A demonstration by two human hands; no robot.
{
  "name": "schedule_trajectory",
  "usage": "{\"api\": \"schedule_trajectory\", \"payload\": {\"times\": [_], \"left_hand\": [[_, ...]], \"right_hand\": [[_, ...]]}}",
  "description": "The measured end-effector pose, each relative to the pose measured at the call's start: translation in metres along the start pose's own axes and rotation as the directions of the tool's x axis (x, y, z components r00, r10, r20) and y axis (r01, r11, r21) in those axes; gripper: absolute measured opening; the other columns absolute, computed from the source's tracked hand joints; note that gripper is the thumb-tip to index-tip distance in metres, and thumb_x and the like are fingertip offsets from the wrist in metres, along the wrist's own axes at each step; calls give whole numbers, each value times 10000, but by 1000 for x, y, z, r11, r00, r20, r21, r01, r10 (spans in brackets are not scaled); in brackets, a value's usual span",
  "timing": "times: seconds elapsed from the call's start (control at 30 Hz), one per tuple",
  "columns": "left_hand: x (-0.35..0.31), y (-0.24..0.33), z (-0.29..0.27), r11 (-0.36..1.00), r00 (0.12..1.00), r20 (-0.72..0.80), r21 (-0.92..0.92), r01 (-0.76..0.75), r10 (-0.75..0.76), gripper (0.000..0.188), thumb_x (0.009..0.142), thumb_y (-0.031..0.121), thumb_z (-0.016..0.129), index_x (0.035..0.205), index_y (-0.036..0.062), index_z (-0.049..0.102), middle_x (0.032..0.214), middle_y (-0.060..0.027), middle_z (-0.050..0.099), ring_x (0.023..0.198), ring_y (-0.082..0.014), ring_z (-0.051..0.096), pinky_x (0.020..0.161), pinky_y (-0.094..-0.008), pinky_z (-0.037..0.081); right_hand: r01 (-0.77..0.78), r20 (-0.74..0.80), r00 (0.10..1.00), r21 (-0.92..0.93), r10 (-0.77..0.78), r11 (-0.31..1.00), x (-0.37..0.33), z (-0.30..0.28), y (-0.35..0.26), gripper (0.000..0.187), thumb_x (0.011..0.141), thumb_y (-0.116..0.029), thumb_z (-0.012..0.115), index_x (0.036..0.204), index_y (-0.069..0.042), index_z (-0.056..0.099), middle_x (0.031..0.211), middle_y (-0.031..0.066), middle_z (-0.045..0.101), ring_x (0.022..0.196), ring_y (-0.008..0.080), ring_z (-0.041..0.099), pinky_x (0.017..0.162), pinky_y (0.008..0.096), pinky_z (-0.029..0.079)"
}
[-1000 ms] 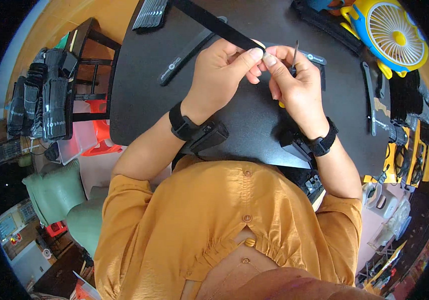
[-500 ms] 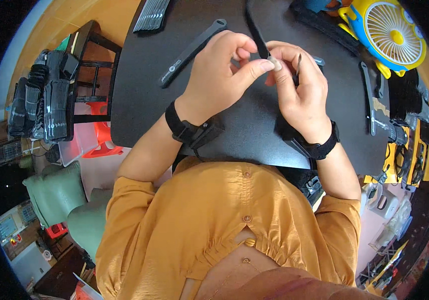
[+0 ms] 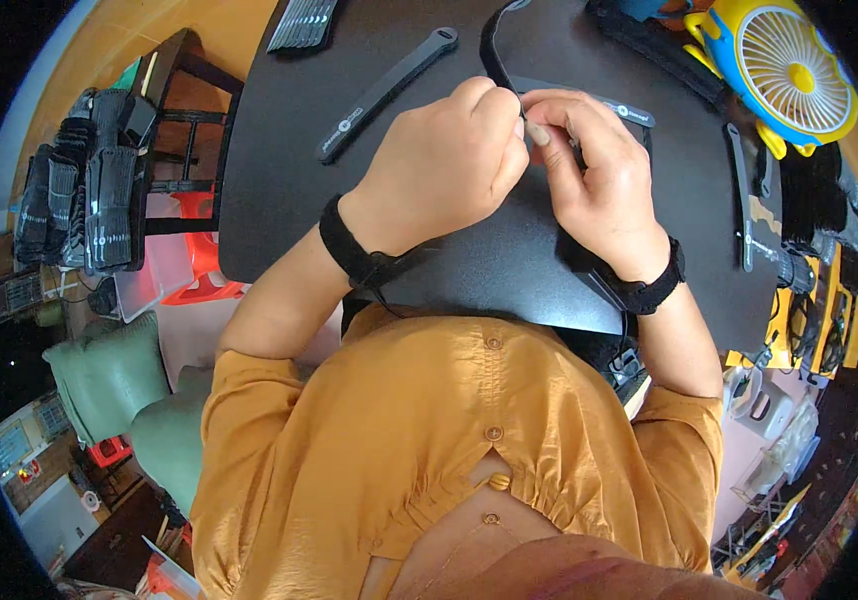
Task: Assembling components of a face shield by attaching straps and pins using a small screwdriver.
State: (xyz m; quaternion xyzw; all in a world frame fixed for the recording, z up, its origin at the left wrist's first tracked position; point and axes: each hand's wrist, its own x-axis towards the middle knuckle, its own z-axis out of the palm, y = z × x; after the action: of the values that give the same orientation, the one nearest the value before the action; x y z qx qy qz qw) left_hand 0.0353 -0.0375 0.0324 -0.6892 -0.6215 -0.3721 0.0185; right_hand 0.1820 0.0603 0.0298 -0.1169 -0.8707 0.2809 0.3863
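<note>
A narrow black strap (image 3: 491, 48) runs up and curves away from between my hands, over the dark table (image 3: 289, 210). My left hand (image 3: 444, 165) is closed with its knuckles up, the strap's near end pinched in its fingers. Thumb and forefinger of my right hand (image 3: 604, 175) press on the same end, touching the left fingertips. What exactly lies between the fingertips is hidden. Another flat black strap (image 3: 389, 95) with a slotted round end and white print lies to the left. Behind my right hand lies one more printed strap (image 3: 632, 112), partly covered.
A stack of black straps (image 3: 301, 25) sits at the table's far left. At the far right stands a yellow and blue fan (image 3: 784, 75). A strap (image 3: 739, 200) lies near the right edge. Bundled straps (image 3: 109, 200) fill a rack at left, beside a green chair (image 3: 109, 370).
My left hand has rolled over, knuckles now up, and its fingers have closed more. The held strap has swung into a curve. My right hand stays nearly in place.
</note>
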Motion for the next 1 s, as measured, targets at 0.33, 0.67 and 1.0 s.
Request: {"api": "schedule_trajectory", "payload": {"times": [0.33, 0.67, 1.0], "left_hand": [[12, -10, -1, 969, 990, -121, -227, -95, 69, 68, 831, 95, 609, 802, 56, 562, 724, -110, 564, 656, -304, 572, 570, -380, 474], [20, -9, -1, 960, 978, -186, -240, -143, 100, 51, 831, 84, 609, 808, 50, 579, 732, -106, 584, 660, -292, 588, 586, -361, 488], [23, -4, 4, 972, 974, -193, -178, -156, 121, 35, 845, 44, 578, 833, 15, 593, 727, -110, 565, 627, -252, 564, 578, -329, 462]], "right_hand": [[-324, -6, 923, 529, 385, 784, -1, 2, -11, 162, 914, -120, 654, 1030, -8, 647, 877, 48, 684, 699, 78, 641, 622, 217, 526], [-239, -144, 941, 356, 306, 903, -3, 3, -12, 186, 916, -87, 645, 1079, -4, 677, 859, 70, 693, 685, 89, 650, 604, 213, 526], [16, -248, 968, -98, -40, 995, 1, -2, -10, 218, 837, 22, 634, 1042, -36, 681, 901, 130, 688, 752, 225, 682, 668, 293, 546]]}}
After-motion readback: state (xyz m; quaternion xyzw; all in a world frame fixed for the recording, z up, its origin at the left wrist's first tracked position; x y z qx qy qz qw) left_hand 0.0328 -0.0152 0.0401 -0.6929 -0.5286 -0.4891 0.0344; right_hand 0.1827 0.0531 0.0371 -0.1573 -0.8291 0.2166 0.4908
